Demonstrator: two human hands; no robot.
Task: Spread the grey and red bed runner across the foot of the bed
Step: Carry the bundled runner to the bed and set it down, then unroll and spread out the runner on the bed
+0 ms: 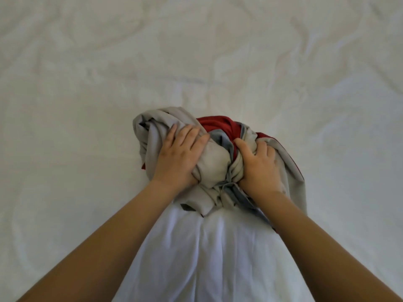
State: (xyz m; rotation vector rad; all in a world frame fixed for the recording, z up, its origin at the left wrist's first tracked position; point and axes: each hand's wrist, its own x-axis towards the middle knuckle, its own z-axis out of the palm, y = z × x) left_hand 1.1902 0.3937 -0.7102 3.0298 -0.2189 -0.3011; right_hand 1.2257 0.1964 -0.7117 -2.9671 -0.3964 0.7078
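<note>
Step in hand looks like the very start: the bed runner point(209, 162) is one scrunched grey and red bundle on the bed point(109, 62), nothing spread yet, and the person has both hands on it.

The left hand point(181, 155) lies on top of the grey part with fingers fairly straight, more pressing down than grabbing. Its thumb is tucked at the near edge of the bundle, so a pinch there can't be ruled out. The right hand point(259, 166) is clearly digging in, with fingers curled into the folds and a bunch of grey cloth gathered in its grip.

Relative to the hands, the bundle sits directly under both of them. A grey lobe pokes out beyond and to the outside of the left hand. The red shows just past the right hand's fingertips and along its outer side. A few loose ends trail back toward the wrists.

Next move, as a guess: find an end or an edge for each hand, then pull the hands apart sideways so the cloth opens out. It's twisted around itself between the two hands, so it'll probably need a shake or some untangling first, or it'll just drag as a lump.
</note>
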